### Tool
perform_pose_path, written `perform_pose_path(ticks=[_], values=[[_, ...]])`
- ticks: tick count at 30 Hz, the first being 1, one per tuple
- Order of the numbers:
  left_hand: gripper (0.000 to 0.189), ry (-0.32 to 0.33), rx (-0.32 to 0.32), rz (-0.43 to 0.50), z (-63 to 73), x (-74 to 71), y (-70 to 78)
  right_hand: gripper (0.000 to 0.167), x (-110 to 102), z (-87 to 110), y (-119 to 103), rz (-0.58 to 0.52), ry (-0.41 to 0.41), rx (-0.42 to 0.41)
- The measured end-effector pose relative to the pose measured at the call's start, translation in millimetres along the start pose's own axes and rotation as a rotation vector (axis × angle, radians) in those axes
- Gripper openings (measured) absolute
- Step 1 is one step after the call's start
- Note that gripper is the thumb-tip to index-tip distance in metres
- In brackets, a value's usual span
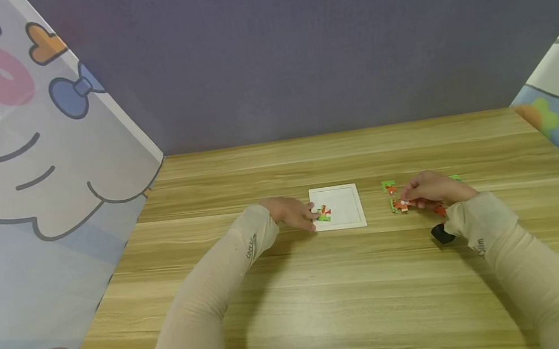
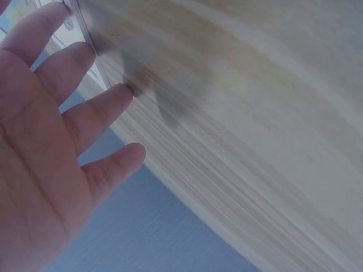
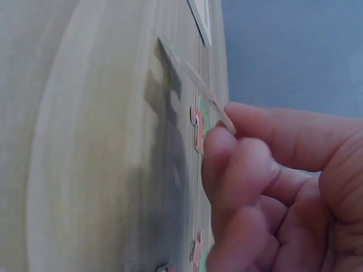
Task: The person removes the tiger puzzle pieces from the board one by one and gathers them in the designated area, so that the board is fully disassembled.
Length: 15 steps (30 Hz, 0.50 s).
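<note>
A white puzzle tray lies on the table with one green-and-red jigsaw piece in its lower left part. My left hand rests at the tray's left edge, its fingers extended and slightly spread; in the left wrist view those fingers touch the edge and hold nothing. Between thumb and fingertips my right hand pinches a jigsaw piece, seen edge-on and raised off the table in the right wrist view. Just beyond it lies another jigsaw piece with green and red print.
More jigsaw pieces lie around the right hand, one red piece below it and one green piece behind it. A black object sits by the right wrist. A grey panel stands along the table's far edge.
</note>
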<state>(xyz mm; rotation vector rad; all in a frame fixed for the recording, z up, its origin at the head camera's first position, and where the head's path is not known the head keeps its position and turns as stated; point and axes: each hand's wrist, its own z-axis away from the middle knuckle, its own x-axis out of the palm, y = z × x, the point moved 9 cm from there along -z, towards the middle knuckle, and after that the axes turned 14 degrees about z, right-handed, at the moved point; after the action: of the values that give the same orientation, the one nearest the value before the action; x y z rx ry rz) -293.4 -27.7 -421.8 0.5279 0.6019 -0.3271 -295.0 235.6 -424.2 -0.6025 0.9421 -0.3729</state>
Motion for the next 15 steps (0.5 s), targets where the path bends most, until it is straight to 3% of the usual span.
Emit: perform_pose_path(ticks=[15], values=[[0.054, 0.014, 0.007, 0.004, -0.2, -1.9, 1.4, 0.019, -3.0, -2.4, -1.4, 0.075, 0.004, 0.031]])
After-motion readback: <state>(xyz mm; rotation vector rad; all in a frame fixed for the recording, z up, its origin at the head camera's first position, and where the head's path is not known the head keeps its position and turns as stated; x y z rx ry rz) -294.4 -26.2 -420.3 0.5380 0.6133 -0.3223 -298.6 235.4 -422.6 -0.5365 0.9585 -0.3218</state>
